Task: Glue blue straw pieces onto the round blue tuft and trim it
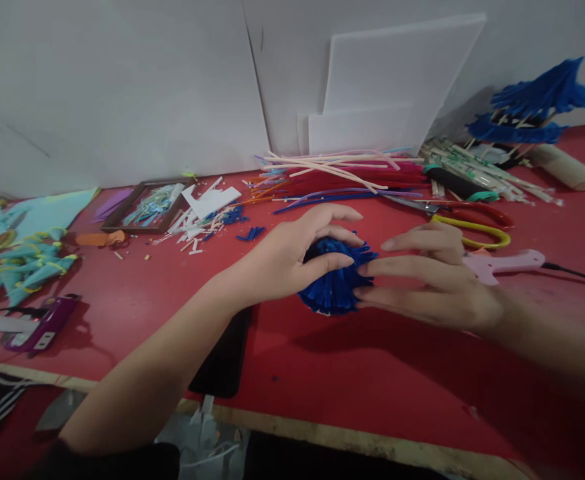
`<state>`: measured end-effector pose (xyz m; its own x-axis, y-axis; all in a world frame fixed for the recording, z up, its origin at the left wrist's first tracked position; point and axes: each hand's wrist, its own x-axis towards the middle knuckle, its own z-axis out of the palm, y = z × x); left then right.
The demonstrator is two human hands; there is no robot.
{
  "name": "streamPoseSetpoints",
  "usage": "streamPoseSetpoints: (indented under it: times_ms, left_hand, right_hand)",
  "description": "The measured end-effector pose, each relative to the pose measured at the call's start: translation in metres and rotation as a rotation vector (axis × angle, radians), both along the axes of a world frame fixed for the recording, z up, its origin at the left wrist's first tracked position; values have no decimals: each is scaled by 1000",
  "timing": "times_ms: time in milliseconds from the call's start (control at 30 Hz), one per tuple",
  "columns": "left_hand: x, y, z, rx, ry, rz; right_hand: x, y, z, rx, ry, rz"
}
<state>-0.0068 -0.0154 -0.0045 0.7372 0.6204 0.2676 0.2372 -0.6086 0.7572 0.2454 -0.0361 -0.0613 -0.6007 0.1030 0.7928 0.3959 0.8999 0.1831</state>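
A round blue piece made of fuzzy pipe-cleaner strips (330,293) is held just over the red table, its strips fanning out to a fringed edge. My left hand (297,257) is closed around its upper left side, thumb across the front and fingers over the back. From the right, my right hand (427,277) pinches the fringed edge between the thumb and a finger, while another finger stands clear of it. The underside of the piece is hidden.
Behind lie loose pipe cleaners (342,177), yellow-and-red-handled scissors (472,230) and a pink glue gun (510,263) with a cord. A black phone (222,357) is by my left forearm. At left are a brown tray (137,208) and a purple power strip (45,327). A blue fringed model (537,100) stands far right.
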Motion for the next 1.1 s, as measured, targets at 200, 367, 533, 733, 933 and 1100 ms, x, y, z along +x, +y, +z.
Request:
streamPoseSetpoints:
  times_ms: [200,367,533,733,933,1100]
  left_hand:
    - [1,-1,0,18,4,9]
    - [1,-1,0,16,1,10]
    - [1,-2,-1,18,-1,27]
    - [1,-3,0,27,12,21]
    - [2,-2,4,-40,-14,11]
    - [0,-1,2,-136,-69,7]
  right_hand:
    - [-4,-4,2,77,-41,-3]
    - [-6,-5,-2,-50,12,-18]
    - [-5,-5,1,-99,-21,-18]
    - [1,2,-3,-83,-3,-6]
    - [-1,8,0,-125,49,-11]
    - [-4,9,1,-177,73,9]
